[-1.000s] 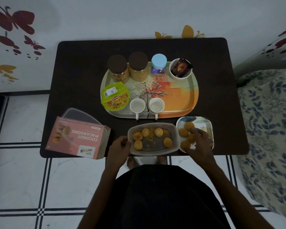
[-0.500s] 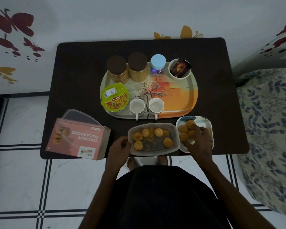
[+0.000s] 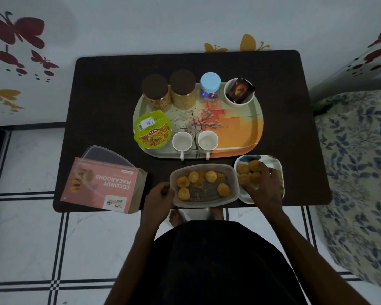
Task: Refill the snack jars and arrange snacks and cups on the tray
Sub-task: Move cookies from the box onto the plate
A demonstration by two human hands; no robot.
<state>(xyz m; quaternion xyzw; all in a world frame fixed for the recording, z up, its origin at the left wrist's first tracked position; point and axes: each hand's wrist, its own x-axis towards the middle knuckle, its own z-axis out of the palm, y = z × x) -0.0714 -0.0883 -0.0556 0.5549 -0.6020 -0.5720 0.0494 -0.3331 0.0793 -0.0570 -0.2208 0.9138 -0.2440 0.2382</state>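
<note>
On the tabletop point(image 3: 110, 89), toward the back: tray point(image 3: 246, 139). Along its far edge, left to right: two jars point(image 3: 156, 93) point(image 3: 183, 89), a small jar point(image 3: 210, 88), a bowl point(image 3: 238, 93) with a packet point(image 3: 240, 90) in it. Near-left corner: snack cup point(image 3: 152, 132); right of it, two cups point(image 3: 182, 141) point(image 3: 207, 140). Before the tray: container point(image 3: 204, 186) with macaroons point(image 3: 223, 189) in it; plate point(image 3: 273, 164) just right, box point(image 3: 101, 183) left with a lid point(image 3: 110, 157) on it.

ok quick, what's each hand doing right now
Left hand: grips the left rim of the clear tub.
Right hand: over the small plate, fingers curled on a macaroon.
</note>
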